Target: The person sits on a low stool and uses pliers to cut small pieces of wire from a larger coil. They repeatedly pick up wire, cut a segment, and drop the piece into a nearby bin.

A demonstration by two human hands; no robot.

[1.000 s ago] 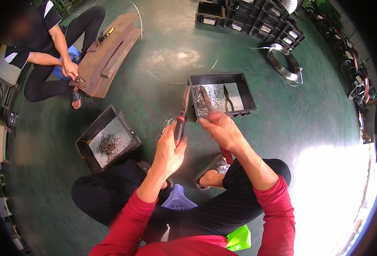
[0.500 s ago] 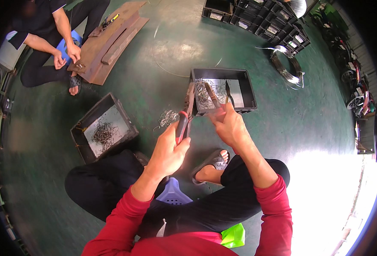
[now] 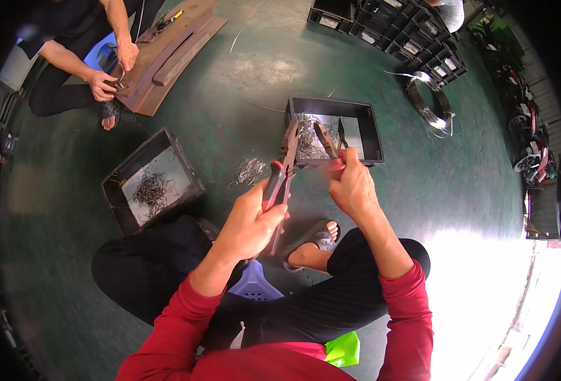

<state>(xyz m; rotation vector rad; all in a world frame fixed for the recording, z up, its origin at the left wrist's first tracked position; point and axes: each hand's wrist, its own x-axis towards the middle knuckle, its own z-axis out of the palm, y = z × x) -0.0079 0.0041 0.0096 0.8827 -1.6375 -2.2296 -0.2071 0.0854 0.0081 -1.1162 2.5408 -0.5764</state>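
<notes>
My left hand (image 3: 249, 222) is closed round the red-and-black handle of a pair of pliers (image 3: 290, 143), whose jaws point away from me. My right hand (image 3: 355, 187) grips a second pair of pliers (image 3: 324, 138) by its red handle. Both pairs of jaws are raised over the near left part of a black crate (image 3: 374, 130), their tips a short gap apart. A thin bit of wire seems to span the tips, too small to be sure. Bent wire pieces (image 3: 306, 145) and another tool with dark jaws (image 3: 341, 132) lie inside that crate.
Left of me stands another black crate (image 3: 188, 166) holding a wire pile (image 3: 151, 192). Loose wire pieces (image 3: 251, 171) lie on the green floor between. A wire coil (image 3: 430, 105) and stacked crates (image 3: 398, 32) are far right. A co-worker's hands (image 3: 106, 82) work at a rusty steel beam (image 3: 166, 70).
My right hand and its pliers have shifted slightly right. The left pliers' second handle now shows below my left hand. The co-worker's hands have moved on the beam's end.
</notes>
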